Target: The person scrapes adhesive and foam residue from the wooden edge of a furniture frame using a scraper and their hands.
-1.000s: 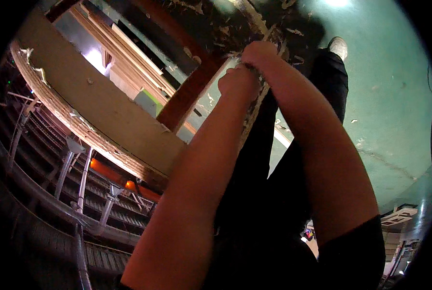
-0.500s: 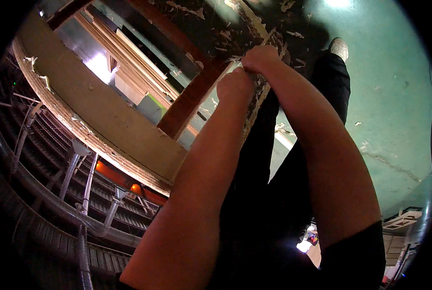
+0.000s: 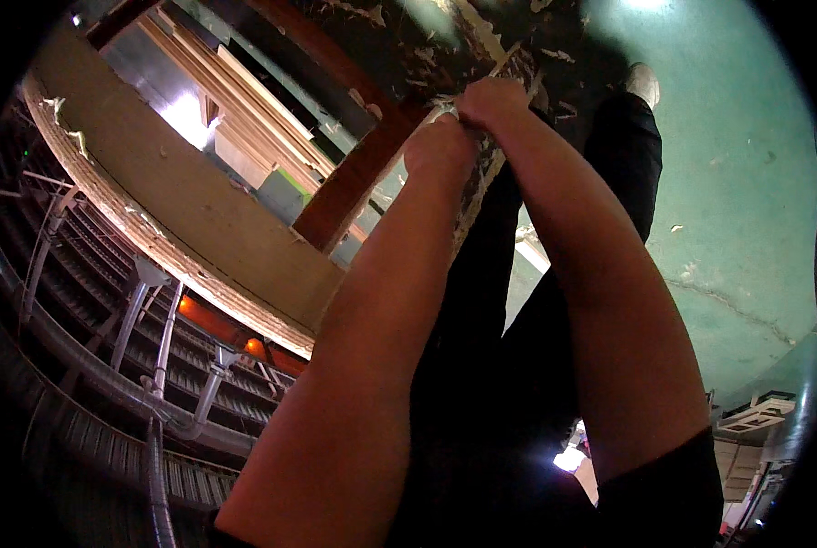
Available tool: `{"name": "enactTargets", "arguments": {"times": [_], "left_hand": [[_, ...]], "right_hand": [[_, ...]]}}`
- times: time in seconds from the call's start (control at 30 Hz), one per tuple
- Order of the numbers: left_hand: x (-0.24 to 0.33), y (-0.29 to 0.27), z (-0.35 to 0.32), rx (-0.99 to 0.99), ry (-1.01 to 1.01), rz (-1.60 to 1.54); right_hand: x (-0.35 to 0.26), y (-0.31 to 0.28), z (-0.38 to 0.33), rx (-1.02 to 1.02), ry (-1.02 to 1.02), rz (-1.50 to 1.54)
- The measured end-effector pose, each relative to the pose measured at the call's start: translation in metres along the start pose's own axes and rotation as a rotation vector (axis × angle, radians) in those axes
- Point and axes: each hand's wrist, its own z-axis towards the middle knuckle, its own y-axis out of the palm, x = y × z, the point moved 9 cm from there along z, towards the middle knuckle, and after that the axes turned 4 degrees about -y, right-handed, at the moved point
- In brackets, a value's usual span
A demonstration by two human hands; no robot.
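Note:
My left hand (image 3: 439, 149) is closed, knuckles up, with its thumb side close to my right hand. My right hand (image 3: 493, 102) is closed too, just ahead and to the right. What the fingers grip is hidden beneath them; a pale sliver shows between the hands. Under and beside them runs a rough, glue-crusted ledge (image 3: 475, 196) with pale shavings along it. To the left stretches a wide tan board (image 3: 175, 205) with a frayed, layered edge. A reddish-brown beam (image 3: 354, 187) ends against that board, left of my left hand.
Long pale wooden strips (image 3: 244, 110) lie in a stack below the beams at upper left. Shavings (image 3: 559, 57) litter the dark floor ahead. My right shoe (image 3: 642, 84) stands on the green floor (image 3: 737, 183). Metal pipes and rollers (image 3: 157, 365) fill the lower left.
Both closed hands have shifted slightly left together, and my forearms with them. My right hand has also risen a little in the view. Their grip looks the same.

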Motion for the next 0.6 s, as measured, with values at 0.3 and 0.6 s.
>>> {"name": "enactTargets", "arguments": {"times": [0.3, 0.6], "left_hand": [[0.001, 0.008, 0.003, 0.066, 0.031, -0.012], [0.030, -0.031, -0.014, -0.007, 0.121, 0.120]], "right_hand": [[-0.002, -0.026, -0.029, 0.040, 0.147, 0.052], [0.101, -0.113, -0.157, 0.361, 0.307, 0.209]]}}
